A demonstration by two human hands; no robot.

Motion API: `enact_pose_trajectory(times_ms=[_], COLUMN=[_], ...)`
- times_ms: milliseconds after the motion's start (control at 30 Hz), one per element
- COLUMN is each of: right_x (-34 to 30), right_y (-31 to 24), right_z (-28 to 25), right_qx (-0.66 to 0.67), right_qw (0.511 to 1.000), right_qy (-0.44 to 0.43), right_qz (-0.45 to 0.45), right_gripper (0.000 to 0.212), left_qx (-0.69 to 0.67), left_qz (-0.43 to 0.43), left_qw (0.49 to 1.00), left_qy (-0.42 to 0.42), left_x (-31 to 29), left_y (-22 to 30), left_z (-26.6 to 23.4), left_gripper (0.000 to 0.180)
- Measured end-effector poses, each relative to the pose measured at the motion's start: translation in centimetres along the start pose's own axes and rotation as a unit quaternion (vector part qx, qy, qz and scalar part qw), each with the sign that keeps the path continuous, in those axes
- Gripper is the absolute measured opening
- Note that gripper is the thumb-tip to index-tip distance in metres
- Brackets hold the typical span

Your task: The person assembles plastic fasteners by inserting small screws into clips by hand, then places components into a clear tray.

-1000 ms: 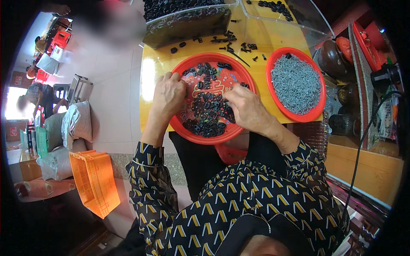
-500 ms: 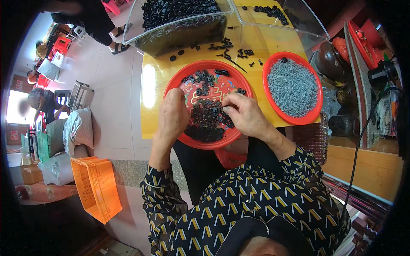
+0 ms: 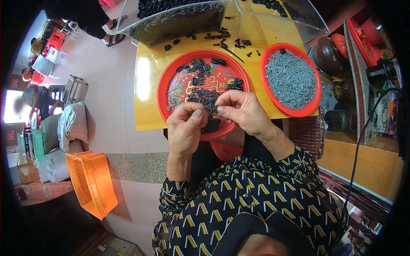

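My left hand is closed in a pinch over the near left part of a round red tray. Facing it, my right hand pinches thumb against forefinger. The fingertips of both hands are close together but apart, and whatever small thing they hold blends into the dark parts behind. Small black plastic parts lie in loose piles in the tray, some hidden behind my hands. A red oval tray to the right holds a heap of small silvery screws, with one black part on top.
Clear plastic bins with black parts stand at the table's far side. Loose black pieces lie on the yellow table. An orange crate sits on the floor at left, and a black cable hangs at right.
My left hand has come right and nearer to me, turning its pinched fingertips toward the right hand. The right hand has shifted slightly. The whole view has shifted a little.
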State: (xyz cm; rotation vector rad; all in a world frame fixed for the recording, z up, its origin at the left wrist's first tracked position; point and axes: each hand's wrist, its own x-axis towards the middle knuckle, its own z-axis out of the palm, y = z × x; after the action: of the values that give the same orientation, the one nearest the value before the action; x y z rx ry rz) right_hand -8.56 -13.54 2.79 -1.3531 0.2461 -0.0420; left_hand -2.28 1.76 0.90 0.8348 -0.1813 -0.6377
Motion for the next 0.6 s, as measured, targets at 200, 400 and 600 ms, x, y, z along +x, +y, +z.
enact_pose_trajectory(times_ms=[200, 400, 600], right_x=[-0.8, -1.0, -1.3], right_y=[-0.5, 0.0, -0.4], right_z=[0.7, 1.3, 1.7], right_qx=[0.052, -0.003, -0.011], right_qw=[0.998, 1.0, 1.0], right_qy=[0.007, 0.008, 0.014], right_qz=[0.047, 0.002, -0.015], right_gripper=[0.006, 0.006, 0.004], left_qx=[-0.051, -0.071, -0.063], left_qz=[-0.048, -0.023, -0.004], left_qw=[0.997, 0.994, 0.995], left_qy=[0.044, 0.077, 0.077], left_x=[-0.5, -0.7, -0.8], left_y=[-0.2, -0.6, -0.8], left_z=[0.4, 1.2, 1.2], left_gripper=[0.009, 0.014, 0.016])
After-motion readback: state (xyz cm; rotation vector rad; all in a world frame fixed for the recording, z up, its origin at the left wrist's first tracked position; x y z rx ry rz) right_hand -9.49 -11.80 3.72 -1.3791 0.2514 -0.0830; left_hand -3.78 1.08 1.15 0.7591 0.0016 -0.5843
